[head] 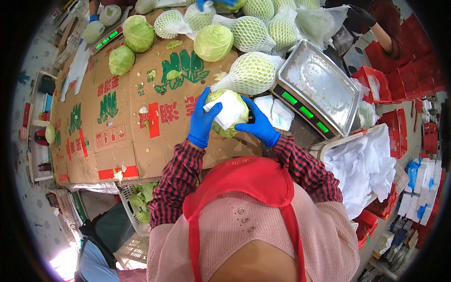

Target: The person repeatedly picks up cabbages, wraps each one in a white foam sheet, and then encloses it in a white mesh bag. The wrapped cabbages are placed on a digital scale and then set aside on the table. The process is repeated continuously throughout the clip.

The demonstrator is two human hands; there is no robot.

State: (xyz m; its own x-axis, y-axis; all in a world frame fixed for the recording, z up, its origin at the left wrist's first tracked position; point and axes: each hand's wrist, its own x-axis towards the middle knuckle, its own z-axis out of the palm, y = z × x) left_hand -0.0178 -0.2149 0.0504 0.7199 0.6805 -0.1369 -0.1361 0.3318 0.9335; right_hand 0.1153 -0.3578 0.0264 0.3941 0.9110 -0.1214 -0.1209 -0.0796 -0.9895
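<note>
Between my blue-gloved hands is a green cabbage (222, 132) with a white paper sheet (228, 110) lying over its top. My left hand (204, 118) grips its left side, thumb on the paper. Fingers of my right hand (259, 123) curve around the right side of the same cabbage. Just beyond it lies a cabbage in a white foam net (252, 72), its gathered end close to my left fingertips. More white paper sheets (278, 112) lie right of my right hand. A bare cabbage (213, 43) sits farther back on the printed cardboard (148, 105).
A scale with a metal tray (320, 83) stands to the right, above a bin of white foam nets (359, 165). Netted cabbages (248, 33) crowd the far side. Co-workers' gloved hands reach in at the top. Red crates (375, 84) stand at right; a second scale (105, 40) is far left.
</note>
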